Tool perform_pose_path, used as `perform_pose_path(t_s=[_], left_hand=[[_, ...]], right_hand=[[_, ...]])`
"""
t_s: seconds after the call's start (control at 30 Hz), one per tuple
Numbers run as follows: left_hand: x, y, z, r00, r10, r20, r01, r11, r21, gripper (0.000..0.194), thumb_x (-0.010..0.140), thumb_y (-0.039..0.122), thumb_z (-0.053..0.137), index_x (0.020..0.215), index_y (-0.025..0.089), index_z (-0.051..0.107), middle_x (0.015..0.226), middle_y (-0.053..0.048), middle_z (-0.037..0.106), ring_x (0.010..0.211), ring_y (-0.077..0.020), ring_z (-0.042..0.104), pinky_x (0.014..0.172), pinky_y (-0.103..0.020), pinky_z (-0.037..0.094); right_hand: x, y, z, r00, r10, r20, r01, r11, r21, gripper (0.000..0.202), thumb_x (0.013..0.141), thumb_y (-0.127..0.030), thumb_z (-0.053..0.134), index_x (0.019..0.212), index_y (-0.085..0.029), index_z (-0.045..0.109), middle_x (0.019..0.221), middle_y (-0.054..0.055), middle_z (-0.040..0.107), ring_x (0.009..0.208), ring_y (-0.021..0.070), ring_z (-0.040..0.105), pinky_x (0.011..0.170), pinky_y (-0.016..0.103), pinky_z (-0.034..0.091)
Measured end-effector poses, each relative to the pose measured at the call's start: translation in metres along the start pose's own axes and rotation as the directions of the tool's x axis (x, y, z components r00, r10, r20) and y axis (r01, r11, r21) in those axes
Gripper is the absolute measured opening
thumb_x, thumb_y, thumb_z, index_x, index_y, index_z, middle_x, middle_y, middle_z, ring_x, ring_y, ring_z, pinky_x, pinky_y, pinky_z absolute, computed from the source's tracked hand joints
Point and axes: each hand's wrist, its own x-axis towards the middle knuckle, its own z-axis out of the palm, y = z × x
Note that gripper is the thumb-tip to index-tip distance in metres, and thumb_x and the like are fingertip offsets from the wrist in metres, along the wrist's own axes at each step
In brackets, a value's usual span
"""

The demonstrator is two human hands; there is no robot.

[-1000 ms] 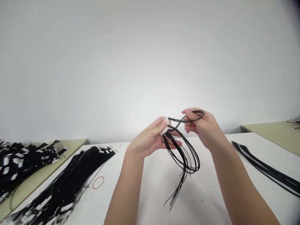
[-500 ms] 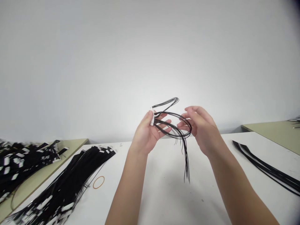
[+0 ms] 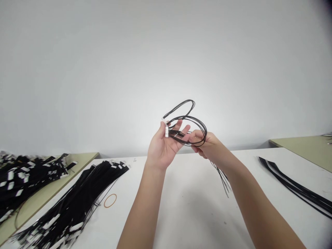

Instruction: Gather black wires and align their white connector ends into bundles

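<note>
My left hand (image 3: 163, 147) pinches the white connectors (image 3: 166, 131) of a wire harness between thumb and fingers, with its other fingers partly spread behind the wires. Thin black wires (image 3: 198, 121) run from the connectors and bend into loops, one upright above the hand and a wider one to the right. My right hand (image 3: 204, 143) is closed around the wire bundle just right of the left fingertips. Loose wire ends (image 3: 222, 180) hang down below the right wrist. The right fingertips are partly hidden by the wires.
On the white table (image 3: 192, 214), a thick pile of black wires with white connectors (image 3: 75, 204) lies at left, beside a tan rubber band (image 3: 110, 200). Another wire pile (image 3: 23, 176) covers the side table. Black tubing (image 3: 293, 183) lies at right. A pale wall stands behind.
My right hand has moved left and down and closed on the wires, having been open beside the loop. The hanging ends have swung right, and the upper loop stands higher.
</note>
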Motion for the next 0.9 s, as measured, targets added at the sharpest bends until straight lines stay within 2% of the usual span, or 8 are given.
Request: perform_pose_path(t_s=[0.17,0.27,0.33,0.4,0.53,0.63,0.73,0.9], left_hand=[[-0.001,-0.001,0.000,0.998,-0.059,-0.031,0.061,0.996,0.060,0.020,0.089,0.036,0.048,0.090,0.016,0.048,0.098,-0.006,0.059,0.097,-0.0223,0.062,0.084,-0.041,0.053],[-0.001,-0.004,0.000,0.998,-0.054,-0.010,0.055,0.991,0.125,0.020,0.088,0.035,0.049,0.092,0.015,0.050,0.092,-0.005,0.058,0.093,-0.0226,0.063,0.079,-0.039,0.055],[-0.001,-0.005,-0.001,0.998,-0.053,0.028,0.048,0.987,0.151,0.020,0.088,0.035,0.048,0.093,0.015,0.051,0.091,-0.005,0.057,0.092,-0.0224,0.063,0.077,-0.037,0.056],[-0.003,-0.005,-0.001,0.996,-0.061,0.067,0.048,0.984,0.170,0.021,0.089,0.035,0.047,0.094,0.016,0.051,0.092,-0.006,0.057,0.094,-0.0223,0.063,0.075,-0.035,0.056],[-0.004,-0.004,-0.002,0.995,-0.031,0.098,0.008,0.973,0.232,0.020,0.089,0.035,0.046,0.094,0.016,0.052,0.101,-0.008,0.059,0.100,-0.0226,0.061,0.072,-0.031,0.056],[-0.004,-0.004,-0.003,0.993,-0.007,0.115,-0.025,0.960,0.280,0.020,0.089,0.035,0.047,0.094,0.017,0.052,0.109,-0.009,0.058,0.104,-0.0230,0.059,0.066,-0.028,0.057],[-0.004,-0.004,-0.004,0.990,-0.002,0.139,-0.043,0.948,0.314,0.021,0.088,0.036,0.048,0.095,0.017,0.052,0.114,-0.010,0.057,0.104,-0.0235,0.058,0.061,-0.027,0.056],[-0.004,-0.006,-0.004,0.984,-0.007,0.179,-0.059,0.931,0.361,0.024,0.087,0.038,0.050,0.096,0.016,0.052,0.119,-0.012,0.055,0.091,-0.0206,0.062,0.061,-0.031,0.056]], right_hand=[[-0.002,0.000,-0.010,0.989,0.031,0.145,-0.013,0.992,-0.129,0.035,0.083,-0.050,0.051,0.075,-0.016,0.056,0.067,0.001,0.051,0.051,0.0062,0.040,0.045,0.019,0.031],[-0.001,0.000,-0.014,0.974,0.021,0.224,-0.009,0.999,-0.051,0.039,0.082,-0.053,0.052,0.075,-0.015,0.059,0.073,0.004,0.054,0.058,0.0092,0.047,0.052,0.022,0.040],[0.000,0.000,-0.015,0.967,0.007,0.254,-0.015,0.999,0.032,0.038,0.082,-0.052,0.051,0.076,-0.016,0.059,0.072,0.003,0.053,0.060,0.0101,0.048,0.055,0.023,0.041],[0.002,0.001,-0.013,0.975,-0.008,0.223,-0.006,0.998,0.063,0.033,0.082,-0.047,0.053,0.075,-0.016,0.059,0.067,0.002,0.051,0.058,0.0093,0.046,0.053,0.022,0.039],[0.004,0.002,-0.008,0.998,-0.010,0.066,0.006,0.998,0.067,0.025,0.080,-0.036,0.057,0.069,-0.014,0.060,0.066,0.001,0.050,0.055,0.0076,0.046,0.051,0.020,0.036],[0.003,0.001,-0.004,0.999,-0.048,-0.011,0.049,0.993,0.110,0.019,0.078,-0.033,0.061,0.073,-0.016,0.064,0.066,0.000,0.051,0.057,0.0078,0.048,0.054,0.020,0.039],[0.001,-0.001,-0.003,0.988,-0.122,-0.094,0.128,0.990,0.066,0.018,0.075,-0.035,0.066,0.078,-0.017,0.068,0.069,0.000,0.054,0.060,0.0079,0.048,0.056,0.020,0.040],[0.001,0.001,-0.003,0.983,-0.159,-0.091,0.153,0.986,-0.067,0.027,0.079,-0.043,0.061,0.078,-0.017,0.065,0.065,0.000,0.051,0.059,0.0090,0.046,0.055,0.021,0.041]])
